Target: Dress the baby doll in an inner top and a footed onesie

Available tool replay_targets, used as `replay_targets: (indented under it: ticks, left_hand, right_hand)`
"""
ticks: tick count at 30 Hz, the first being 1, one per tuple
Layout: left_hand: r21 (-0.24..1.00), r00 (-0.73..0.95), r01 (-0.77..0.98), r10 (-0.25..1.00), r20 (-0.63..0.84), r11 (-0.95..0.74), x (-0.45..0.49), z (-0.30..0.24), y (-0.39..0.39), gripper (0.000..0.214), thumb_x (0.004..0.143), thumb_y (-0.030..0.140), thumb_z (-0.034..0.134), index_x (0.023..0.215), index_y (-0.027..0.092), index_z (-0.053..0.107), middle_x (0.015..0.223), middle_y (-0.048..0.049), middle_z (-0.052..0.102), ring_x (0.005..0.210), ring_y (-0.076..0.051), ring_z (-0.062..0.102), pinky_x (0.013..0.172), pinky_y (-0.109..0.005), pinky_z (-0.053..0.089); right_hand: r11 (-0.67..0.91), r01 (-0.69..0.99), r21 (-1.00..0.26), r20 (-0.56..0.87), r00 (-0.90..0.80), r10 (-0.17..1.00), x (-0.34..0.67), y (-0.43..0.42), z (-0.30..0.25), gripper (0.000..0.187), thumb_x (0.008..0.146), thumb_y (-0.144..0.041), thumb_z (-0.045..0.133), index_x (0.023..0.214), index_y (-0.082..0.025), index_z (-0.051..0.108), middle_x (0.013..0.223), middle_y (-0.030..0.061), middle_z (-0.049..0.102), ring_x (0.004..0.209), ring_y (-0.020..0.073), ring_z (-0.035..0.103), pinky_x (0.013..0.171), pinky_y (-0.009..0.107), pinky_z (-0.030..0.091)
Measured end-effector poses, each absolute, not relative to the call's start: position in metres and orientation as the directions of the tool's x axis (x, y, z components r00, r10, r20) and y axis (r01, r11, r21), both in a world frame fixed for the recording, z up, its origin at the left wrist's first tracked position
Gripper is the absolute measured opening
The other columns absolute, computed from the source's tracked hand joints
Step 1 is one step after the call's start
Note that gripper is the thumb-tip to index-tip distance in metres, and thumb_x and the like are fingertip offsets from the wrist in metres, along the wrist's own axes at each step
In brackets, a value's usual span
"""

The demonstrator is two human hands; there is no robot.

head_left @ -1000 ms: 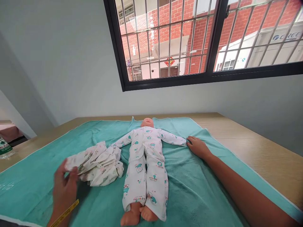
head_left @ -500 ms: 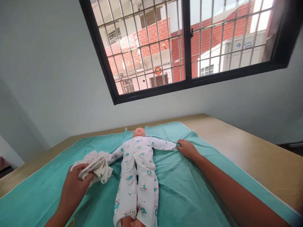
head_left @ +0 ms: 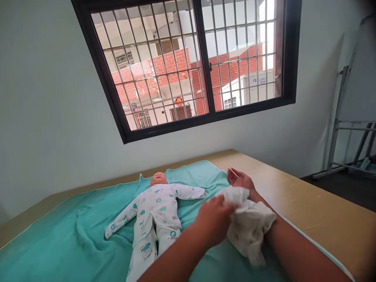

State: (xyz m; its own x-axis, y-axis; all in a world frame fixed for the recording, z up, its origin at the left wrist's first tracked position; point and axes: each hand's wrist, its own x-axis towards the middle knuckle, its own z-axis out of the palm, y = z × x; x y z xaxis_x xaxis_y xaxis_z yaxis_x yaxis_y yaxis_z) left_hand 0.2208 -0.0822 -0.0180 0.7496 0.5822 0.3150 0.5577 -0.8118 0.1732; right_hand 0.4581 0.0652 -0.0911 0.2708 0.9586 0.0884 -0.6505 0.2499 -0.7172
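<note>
A baby doll [head_left: 158, 199] lies on its back on a green blanket [head_left: 73, 231], wearing a white printed long-sleeved top and trousers. Its arms are spread and the sleeves reach past where hands would show. My left hand [head_left: 216, 219], slightly blurred, is closed on a crumpled white cloth [head_left: 249, 225], which hangs down in folds against my right forearm. My right hand [head_left: 241, 181] is held palm up beyond the cloth, fingers extended, to the right of the doll's sleeve and apart from it. The doll's lower legs are hidden behind my left forearm.
The blanket covers much of a wooden table [head_left: 282, 188] whose far edge meets a pale wall. A barred, dark-framed window [head_left: 210, 117] is set in the wall above. A metal frame stand [head_left: 331, 145] is at the far right.
My left hand has carried the cloth from the doll's left side across to my right forearm. My right hand has let go of the doll's sleeve end and turned palm up. The view has shifted right.
</note>
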Motion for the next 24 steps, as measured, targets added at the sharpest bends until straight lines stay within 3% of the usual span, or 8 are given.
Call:
replay_targets:
  ticks: [1, 5, 9, 12, 15, 17, 20, 24]
  left_hand:
    - [0.169, 0.795, 0.542, 0.567, 0.214, -0.823, 0.226, -0.035, -0.077, 0.049, 0.083, 0.029, 0.056, 0.131, 0.036, 0.053, 0.139, -0.0081, 0.046, 0.113, -0.029, 0.055, 0.09, -0.041, 0.051]
    - [0.214, 0.822, 0.523, 0.554, 0.128, -0.825, 0.215, -0.053, -0.068, 0.058, 0.087, 0.033, 0.05, 0.143, 0.042, 0.035, 0.156, -0.0068, 0.026, 0.122, -0.034, 0.052, 0.09, -0.046, 0.051]
    - [0.216, 0.818, 0.521, 0.556, 0.149, -0.826, 0.159, -0.008, -0.064, 0.056, 0.086, 0.018, 0.045, 0.137, 0.039, 0.045, 0.133, -0.0023, 0.058, 0.112, -0.025, 0.06, 0.096, -0.042, 0.048]
    - [0.373, 0.529, 0.672, 0.767, 0.363, -0.64, 0.089, 0.009, -0.049, 0.043, 0.088, 0.02, 0.04, 0.124, 0.03, 0.061, 0.126, -0.0016, 0.064, 0.117, -0.021, 0.057, 0.104, -0.039, 0.043]
    - [0.577, 0.124, 0.725, 0.895, 0.428, -0.376, 0.02, -0.008, -0.031, 0.039, 0.087, 0.029, 0.042, 0.117, 0.021, 0.065, 0.125, -0.0066, 0.064, 0.117, -0.024, 0.057, 0.107, -0.042, 0.04]
    - [0.673, -0.002, 0.67, 0.907, 0.422, -0.312, -0.008, -0.025, -0.021, 0.041, 0.087, 0.032, 0.042, 0.118, 0.018, 0.063, 0.132, -0.0081, 0.06, 0.122, -0.024, 0.053, 0.108, -0.042, 0.038]
    - [0.696, -0.026, 0.634, 0.89, 0.455, -0.337, -0.017, -0.039, -0.009, 0.04, 0.087, 0.03, 0.041, 0.119, 0.017, 0.062, 0.135, -0.0074, 0.057, 0.125, -0.021, 0.05, 0.11, -0.038, 0.035]
    - [0.636, 0.013, 0.698, 0.894, 0.448, -0.329, 0.003, -0.024, 0.009, 0.033, 0.087, 0.023, 0.041, 0.106, 0.019, 0.067, 0.12, -0.0086, 0.066, 0.111, -0.021, 0.058, 0.1, -0.034, 0.041]
  right_hand:
    - [0.247, -0.72, -0.648, 0.052, 0.282, 0.958, 0.465, 0.064, -0.092, 0.015, 0.093, -0.02, 0.048, 0.097, -0.015, 0.061, 0.096, 0.0055, 0.066, 0.086, 0.0147, 0.064, 0.078, 0.033, 0.056]
    - [0.172, -0.88, -0.442, -0.066, 0.224, 0.972, 0.472, 0.067, -0.095, 0.015, 0.084, -0.011, 0.05, 0.091, -0.017, 0.062, 0.085, 0.0048, 0.069, 0.077, 0.0143, 0.067, 0.07, 0.029, 0.058]
    - [0.151, -0.868, -0.473, -0.077, 0.211, 0.974, 0.468, 0.069, -0.097, 0.017, 0.081, -0.012, 0.052, 0.093, -0.019, 0.062, 0.084, 0.0039, 0.07, 0.074, 0.0141, 0.067, 0.067, 0.028, 0.058]
    - [0.192, -0.807, -0.559, -0.041, 0.258, 0.965, 0.467, 0.069, -0.093, 0.018, 0.08, -0.015, 0.052, 0.093, -0.022, 0.063, 0.084, 0.0019, 0.07, 0.071, 0.0127, 0.066, 0.066, 0.027, 0.058]
    - [0.17, -0.61, -0.774, -0.002, 0.271, 0.962, 0.464, 0.067, -0.077, 0.016, 0.078, -0.018, 0.057, 0.09, -0.022, 0.065, 0.087, 0.0023, 0.07, 0.069, 0.0122, 0.064, 0.064, 0.024, 0.056]
    - [0.153, -0.361, -0.92, 0.051, 0.277, 0.959, 0.458, 0.063, -0.058, 0.014, 0.076, -0.02, 0.062, 0.088, -0.02, 0.067, 0.09, 0.0042, 0.071, 0.072, 0.0126, 0.064, 0.064, 0.022, 0.054]
    - [0.26, -0.027, -0.965, 0.242, 0.277, 0.93, 0.434, 0.05, -0.02, 0.019, 0.073, -0.031, 0.069, 0.087, -0.018, 0.068, 0.093, 0.0063, 0.071, 0.074, 0.0132, 0.063, 0.068, 0.023, 0.052]
    - [0.356, 0.169, -0.919, 0.374, 0.094, 0.922, 0.356, 0.029, 0.02, 0.028, 0.075, -0.044, 0.065, 0.083, -0.017, 0.066, 0.084, 0.005, 0.069, 0.067, 0.0121, 0.06, 0.063, 0.024, 0.049]
